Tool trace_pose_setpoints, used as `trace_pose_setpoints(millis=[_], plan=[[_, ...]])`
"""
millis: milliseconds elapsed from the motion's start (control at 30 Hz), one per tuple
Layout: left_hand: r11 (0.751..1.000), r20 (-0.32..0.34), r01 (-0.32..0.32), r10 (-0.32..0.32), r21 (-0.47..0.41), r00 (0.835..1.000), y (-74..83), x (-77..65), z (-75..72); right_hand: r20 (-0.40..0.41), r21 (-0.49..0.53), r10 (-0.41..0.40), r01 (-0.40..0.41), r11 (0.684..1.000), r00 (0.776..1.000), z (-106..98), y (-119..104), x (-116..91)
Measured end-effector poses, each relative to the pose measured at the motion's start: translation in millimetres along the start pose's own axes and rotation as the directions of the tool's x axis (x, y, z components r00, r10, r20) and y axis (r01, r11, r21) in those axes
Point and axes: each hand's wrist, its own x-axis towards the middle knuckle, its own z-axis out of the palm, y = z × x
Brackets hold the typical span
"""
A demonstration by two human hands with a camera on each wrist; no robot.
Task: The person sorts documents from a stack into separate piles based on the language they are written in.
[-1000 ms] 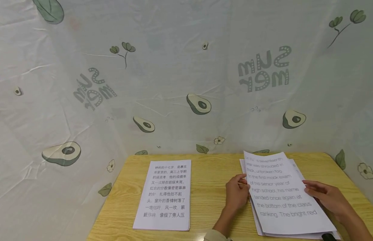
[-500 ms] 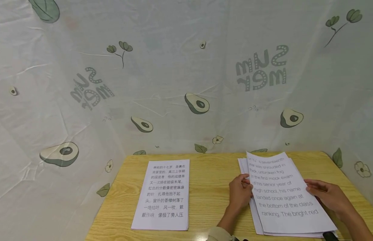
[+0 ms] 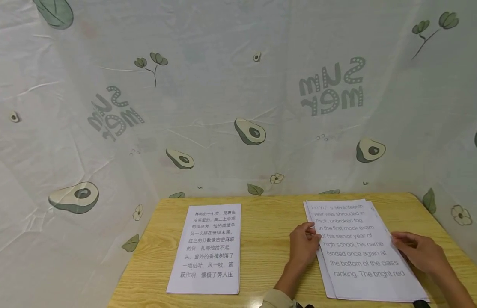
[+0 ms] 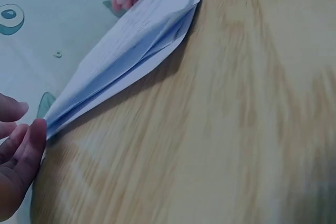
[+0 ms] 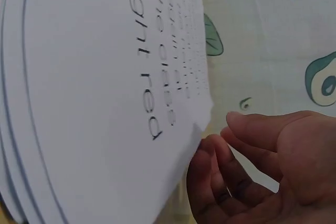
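A stack of paper sheets (image 3: 362, 284) with large English print lies on the right of the wooden table, its top sheet slightly askew over those below. My left hand (image 3: 303, 246) is at the stack's left edge, fingertips against the paper. On the opposite side, the fingertips of my right hand (image 3: 421, 252) touch the right edge. In the left wrist view the sheets (image 4: 118, 51) show gaps between them along the near edge. The right wrist view shows the right thumb raised off the paper and the bent fingers (image 5: 202, 166) right at its edge.
A second paper stack (image 3: 207, 284), printed in Chinese, lies on the left of the table (image 3: 267, 256). A pale curtain (image 3: 207, 102) with avocado and leaf prints hangs close behind the table. A dark object (image 3: 421, 303) shows at the bottom edge near the right forearm.
The top sheet's far end, which was bowed upward, has come down and lies flatter on the stack. Both hands stay at the side edges with only small shifts. The head view has drifted slightly right.
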Motion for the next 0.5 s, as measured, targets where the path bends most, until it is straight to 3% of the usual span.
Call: trace_pose_setpoints(millis=[133, 300, 500], plan=[[0.999, -0.001, -0.044, 0.044, 0.024, 0.999, -3.6, 1.6, -16.5, -0.04, -0.039, -0.011, 0.01, 0.999, 0.999, -5, -4, -6], [0.995, 0.003, -0.085, 0.085, 0.046, 0.996, -7.5, 2.0, -41.2, -0.042, -0.004, -0.019, 0.019, 1.0, 0.999, -6, -18, -14], [0.996, -0.002, -0.072, 0.073, 0.048, 0.997, -11.2, -0.6, -70.1, -0.037, 0.049, -0.028, 0.03, 0.998, 0.999, 11, -47, -17]])
